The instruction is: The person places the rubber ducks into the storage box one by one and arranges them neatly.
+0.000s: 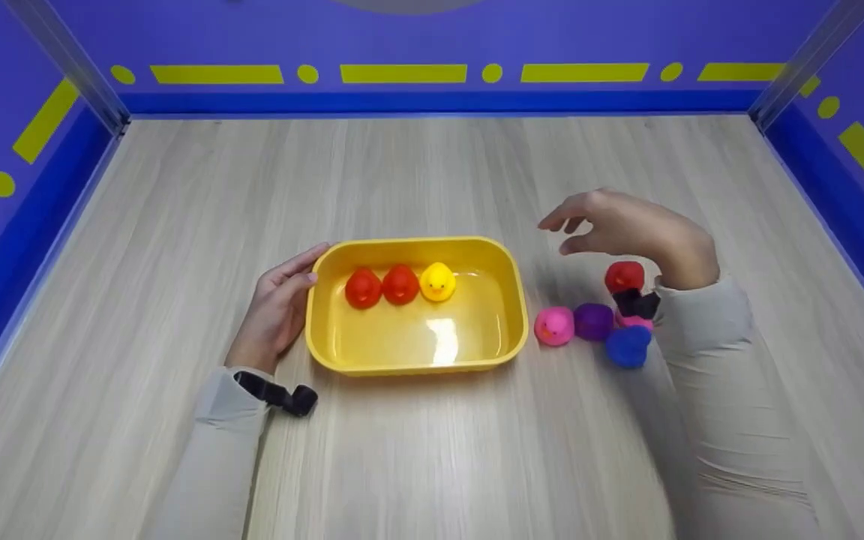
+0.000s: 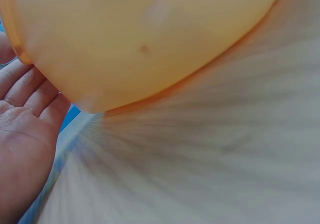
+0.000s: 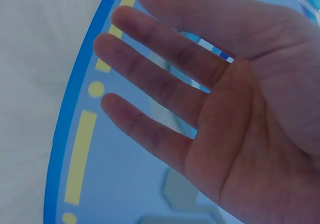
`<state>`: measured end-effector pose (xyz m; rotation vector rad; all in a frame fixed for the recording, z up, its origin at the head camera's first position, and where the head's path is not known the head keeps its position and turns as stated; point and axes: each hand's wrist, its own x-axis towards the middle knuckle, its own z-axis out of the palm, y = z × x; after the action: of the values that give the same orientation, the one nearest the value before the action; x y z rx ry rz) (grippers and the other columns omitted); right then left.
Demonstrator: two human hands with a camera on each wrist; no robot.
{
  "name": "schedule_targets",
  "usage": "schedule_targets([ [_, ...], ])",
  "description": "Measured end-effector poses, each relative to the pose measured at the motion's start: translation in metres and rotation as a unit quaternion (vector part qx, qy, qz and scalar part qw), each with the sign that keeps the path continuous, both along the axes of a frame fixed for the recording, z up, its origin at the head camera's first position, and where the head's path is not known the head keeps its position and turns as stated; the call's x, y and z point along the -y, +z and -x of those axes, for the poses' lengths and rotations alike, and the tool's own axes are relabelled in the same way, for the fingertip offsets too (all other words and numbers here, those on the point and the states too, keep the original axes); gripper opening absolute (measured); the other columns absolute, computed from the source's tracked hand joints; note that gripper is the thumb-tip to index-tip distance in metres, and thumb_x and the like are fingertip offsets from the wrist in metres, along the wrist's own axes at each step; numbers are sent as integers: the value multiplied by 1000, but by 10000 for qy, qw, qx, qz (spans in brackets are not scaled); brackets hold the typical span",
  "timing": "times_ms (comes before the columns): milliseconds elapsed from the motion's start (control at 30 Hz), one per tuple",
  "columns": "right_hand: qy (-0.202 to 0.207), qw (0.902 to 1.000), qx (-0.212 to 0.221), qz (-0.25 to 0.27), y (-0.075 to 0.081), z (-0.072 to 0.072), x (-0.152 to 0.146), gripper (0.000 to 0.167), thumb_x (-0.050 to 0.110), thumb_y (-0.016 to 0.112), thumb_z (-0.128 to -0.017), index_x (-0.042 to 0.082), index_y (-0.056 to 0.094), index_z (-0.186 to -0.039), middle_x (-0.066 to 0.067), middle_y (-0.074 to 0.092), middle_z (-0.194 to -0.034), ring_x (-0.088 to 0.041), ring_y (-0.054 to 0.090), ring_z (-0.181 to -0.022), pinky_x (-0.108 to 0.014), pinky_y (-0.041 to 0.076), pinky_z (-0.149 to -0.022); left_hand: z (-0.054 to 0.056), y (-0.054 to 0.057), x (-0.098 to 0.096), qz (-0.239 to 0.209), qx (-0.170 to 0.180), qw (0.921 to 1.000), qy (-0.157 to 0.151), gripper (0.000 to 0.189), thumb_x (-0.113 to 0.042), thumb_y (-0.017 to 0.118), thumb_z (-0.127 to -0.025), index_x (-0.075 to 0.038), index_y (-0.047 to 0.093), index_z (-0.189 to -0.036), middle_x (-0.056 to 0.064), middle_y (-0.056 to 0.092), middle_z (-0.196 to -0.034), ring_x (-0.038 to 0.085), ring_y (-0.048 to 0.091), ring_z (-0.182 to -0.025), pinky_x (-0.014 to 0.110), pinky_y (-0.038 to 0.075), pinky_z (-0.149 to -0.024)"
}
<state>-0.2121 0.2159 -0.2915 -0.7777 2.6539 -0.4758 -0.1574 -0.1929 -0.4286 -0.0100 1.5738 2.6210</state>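
My left hand (image 1: 271, 311) holds the left end of a yellow plastic tub (image 1: 417, 370), thumb at the rim and fingers along the outer wall. Inside the tub, two red rubber ducks (image 1: 400, 285) and a yellow rubber duck (image 1: 438, 282) sit in a row. My right hand (image 1: 627, 229) hovers to the right of the tub, fingers spread and holding nothing. Below it lies a group of ducks: a red one (image 1: 623, 276), a pink one (image 1: 554, 326), a purple one (image 1: 593, 322) and a blue one (image 1: 628, 346). Another pink duck (image 1: 636, 322) is partly hidden.
The wood-grain table (image 1: 402, 465) is bordered at the back and both sides by blue-purple panels (image 1: 417, 45) with yellow dashes. A black wrist camera (image 1: 301, 400) sticks out from the left cuff; another (image 1: 637, 304) at the right cuff overlaps the ducks.
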Motion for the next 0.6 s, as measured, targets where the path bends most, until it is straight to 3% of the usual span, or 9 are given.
schedule_targets([
  [433,-642,9962,552,-180,-17,-1,-44,39,7,65,-88,13,63,-127,-13,63,-125,-34,58,-115,-50,54,-91,0,1,0,-40,-9,10000,14,44,8,46,-89,7,52,-132,3,67,-122,15,57,-121,27,46,-104],
  [600,-713,9950,660,-230,-22,-2,-55,38,8,63,-90,11,62,-128,-14,63,-126,-35,56,-115,-51,53,-91,0,1,0,-40,69,10000,1,46,8,46,-89,8,48,-135,2,66,-122,14,56,-121,27,45,-104],
])
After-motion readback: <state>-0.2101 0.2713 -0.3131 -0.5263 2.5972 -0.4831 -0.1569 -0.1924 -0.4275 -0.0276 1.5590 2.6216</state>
